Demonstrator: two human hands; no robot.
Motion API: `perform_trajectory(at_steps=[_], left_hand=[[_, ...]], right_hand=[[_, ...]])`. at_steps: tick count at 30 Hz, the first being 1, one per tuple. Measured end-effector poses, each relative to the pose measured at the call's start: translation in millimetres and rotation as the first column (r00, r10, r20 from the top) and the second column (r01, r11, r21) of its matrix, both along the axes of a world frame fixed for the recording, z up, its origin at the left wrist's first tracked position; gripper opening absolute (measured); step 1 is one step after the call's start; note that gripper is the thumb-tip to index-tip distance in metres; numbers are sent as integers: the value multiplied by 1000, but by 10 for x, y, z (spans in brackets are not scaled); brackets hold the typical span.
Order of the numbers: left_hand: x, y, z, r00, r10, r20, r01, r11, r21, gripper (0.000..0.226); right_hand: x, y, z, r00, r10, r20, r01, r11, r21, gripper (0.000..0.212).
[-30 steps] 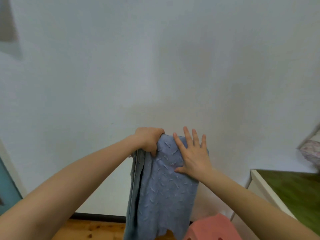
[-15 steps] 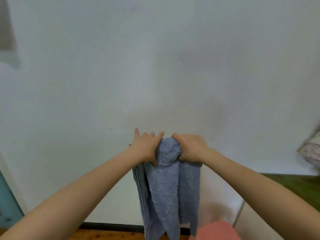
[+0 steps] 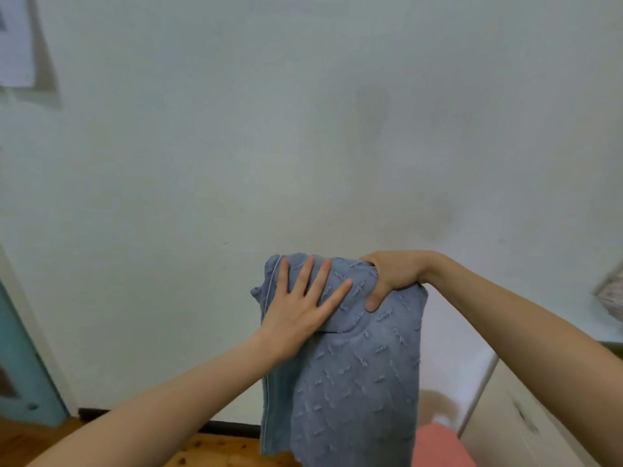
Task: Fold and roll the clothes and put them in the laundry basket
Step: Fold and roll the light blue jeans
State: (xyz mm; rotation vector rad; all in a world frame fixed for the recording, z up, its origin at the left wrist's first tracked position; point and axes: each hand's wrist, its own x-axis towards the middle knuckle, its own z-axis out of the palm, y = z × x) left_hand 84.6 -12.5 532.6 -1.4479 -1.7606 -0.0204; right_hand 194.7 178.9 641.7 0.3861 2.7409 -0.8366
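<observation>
1 blue garment (image 3: 357,372) is hanging in mid-air: the left hand (image 3: 296,315) is pressing it, fingers spread; the right hand (image 3: 392,274) is gripping its top edge. Seemingly folding; rolling next is calling for both hands.

I see a blue-grey garment (image 3: 354,382) of soft matt cloth with raised tufts; far wall (image 3: 303,129) smooth, matt; floor (image 3: 219,449) knotty wood.

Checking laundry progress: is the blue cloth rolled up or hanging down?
Not rolled: the blue cloth hangs in doubled layers, gripped at its top by the right hand, left hand flat against it.
</observation>
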Motion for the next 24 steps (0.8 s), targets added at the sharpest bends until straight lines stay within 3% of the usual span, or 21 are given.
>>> perform_trajectory(at_steps=[3,6,9,12,14,16,19,22,24], left_hand=[[18,30,97,998,-18,55,21,998,-51,87],[5,61,183,991,-31,132,48,991,-126,86],[-70,109,230,978,29,209,11,982,-188,86],[-84,139,249,922,168,349,-62,953,-295,81],[-103,160,287,868,217,446,-86,952,-295,83],[-129,184,368,811,220,542,-79,959,-272,84],[-145,225,498,733,239,637,-26,945,-325,83],[-129,249,630,663,277,696,69,902,-425,77],[-167,240,691,594,293,749,187,855,-483,73]], right_hand=[[0,70,-34,997,-7,82,22,983,-184,59],[-4,119,-46,990,-12,143,40,980,-194,65],[23,-17,-3,993,-57,103,42,989,143,83],[161,-280,-128,981,-69,-181,151,855,495,97],[274,-479,-339,947,-72,-314,246,791,560,100],[327,-645,-573,956,-90,-278,251,742,621,110],[310,-657,-837,957,-54,-286,270,526,807,124],[324,-435,-919,890,94,-447,356,471,807,122],[330,-354,-954,839,195,-508,370,481,795,105]])
